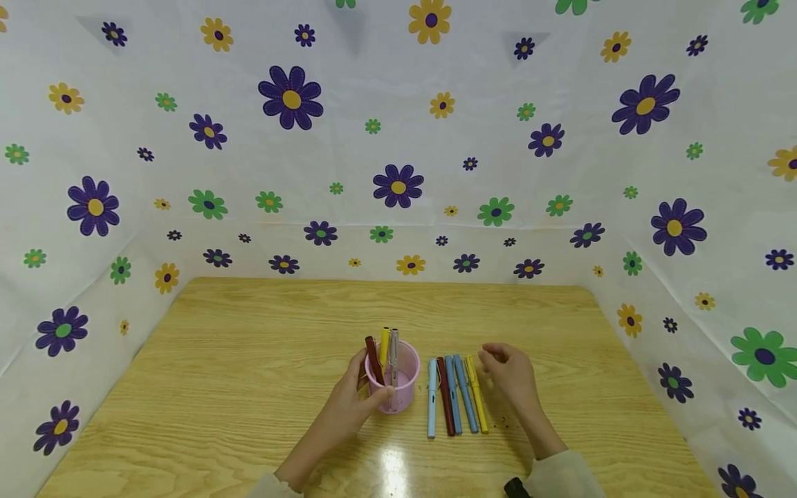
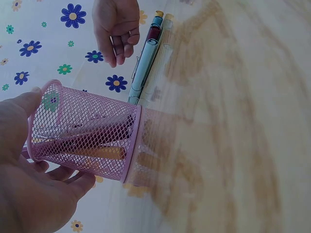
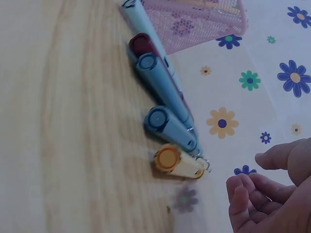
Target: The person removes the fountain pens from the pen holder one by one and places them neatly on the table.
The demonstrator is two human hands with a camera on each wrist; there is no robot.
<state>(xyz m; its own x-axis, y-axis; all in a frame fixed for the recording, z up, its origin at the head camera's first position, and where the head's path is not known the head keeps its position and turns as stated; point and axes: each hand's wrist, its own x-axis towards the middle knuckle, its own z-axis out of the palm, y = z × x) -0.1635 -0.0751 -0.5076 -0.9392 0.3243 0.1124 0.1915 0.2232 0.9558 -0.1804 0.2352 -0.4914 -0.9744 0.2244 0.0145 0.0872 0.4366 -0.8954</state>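
Observation:
My left hand (image 1: 349,404) grips a pink mesh pen cup (image 1: 407,395) from its left side, thumb at the near rim. Inside lean a dark red pen (image 1: 373,356), a yellow pen (image 1: 383,344) and a grey pen (image 1: 394,354). Right of the cup lies a row of capped pens: a light blue pen (image 1: 432,401), a dark red pen (image 1: 446,404), two blue pens (image 1: 466,395) and a yellow pen (image 1: 477,398) at the right end. Just beyond that yellow pen hovers my right hand (image 1: 515,379), fingers loosely bent and holding nothing, as the right wrist view confirms.
The wooden table (image 1: 249,360) is enclosed at the back and sides by white cloth (image 1: 349,159) printed with flowers. Small dark specks (image 1: 504,419) lie near the right forearm. A black object (image 1: 515,488) shows beside the right sleeve.

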